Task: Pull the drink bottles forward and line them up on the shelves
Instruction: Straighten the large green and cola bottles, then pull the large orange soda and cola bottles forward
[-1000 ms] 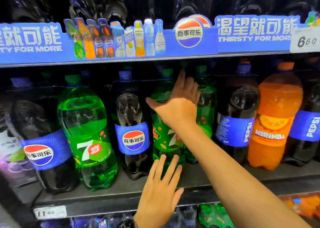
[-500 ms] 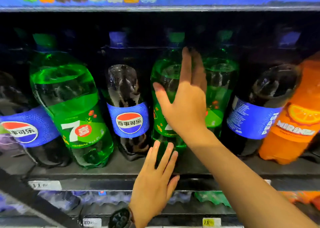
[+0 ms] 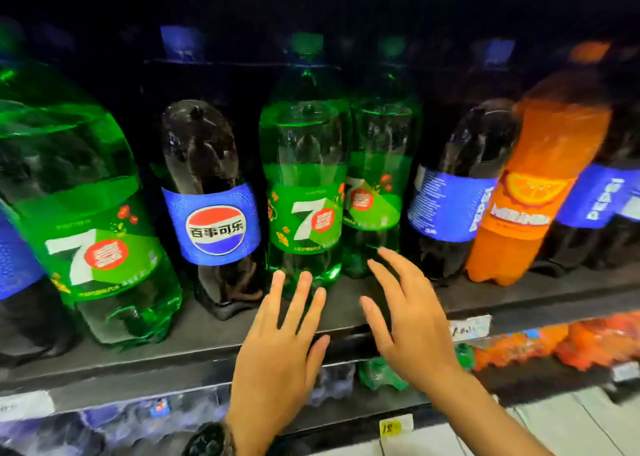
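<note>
Two hands hovered before the dark metal shelf [image 3: 207,332], fingers spread and holding nothing: the left hand [image 3: 277,348] with fingertips at the base of the front green plastic 7-Up bottle [image 3: 304,178], the right hand [image 3: 415,331] just beside the green plastic bottle set further back [image 3: 381,157]. That rear bottle probably wanted a low grip, then a slide level with its neighbour, label outward.

At nine o'clock, a dark plastic cola bottle with a blue label [image 3: 14,247] was cut off by the frame's edge. At three o'clock, another blue-labelled dark cola bottle [image 3: 602,199] was cropped too. The rear green plastic soda bottle [image 3: 381,164] stood half hidden behind the front green plastic soda bottle [image 3: 304,178]. At five o'clock, the white paper price tag [image 3: 470,328] and the orange packs [image 3: 554,344] beneath were too blurred to read.
</note>
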